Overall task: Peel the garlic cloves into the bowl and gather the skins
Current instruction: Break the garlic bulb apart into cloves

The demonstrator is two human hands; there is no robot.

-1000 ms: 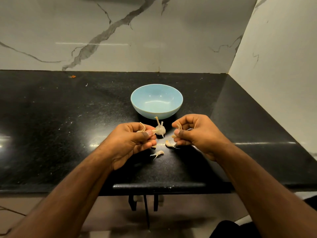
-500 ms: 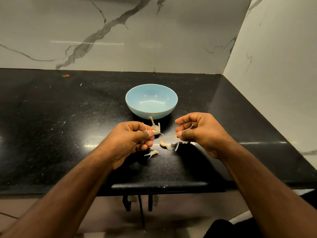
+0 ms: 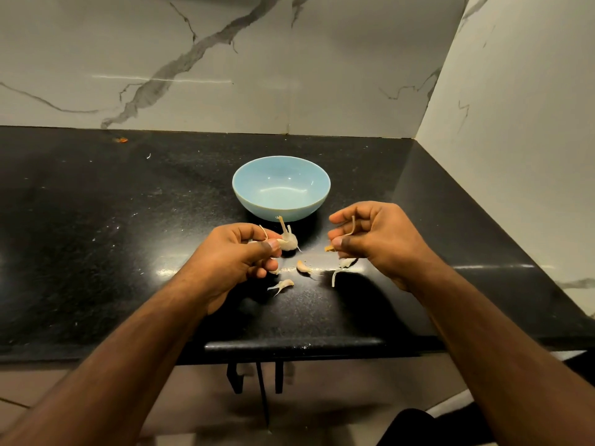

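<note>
A light blue bowl (image 3: pixel 281 187) stands on the black counter with nothing inside it. Just in front of it my left hand (image 3: pixel 236 259) pinches a small garlic bulb (image 3: pixel 287 241) with a dry stem pointing up. To the right, my right hand (image 3: pixel 375 239) pinches a garlic clove (image 3: pixel 329 249), with a curl of skin (image 3: pixel 351 227) between its fingers. Two loose cloves (image 3: pixel 302 267) (image 3: pixel 283 285) lie on the counter between my hands. Pieces of skin (image 3: pixel 342 268) lie under my right hand.
The black counter (image 3: pixel 128 236) meets marble walls at the back and right. Its front edge (image 3: pixel 294 345) runs close below my wrists. A small orange scrap (image 3: pixel 122 140) lies far back left.
My right hand has pulled away to the right from the bulb with a clove, and a strip of skin now lies on the counter below it. The left hand holds the bulb still.
</note>
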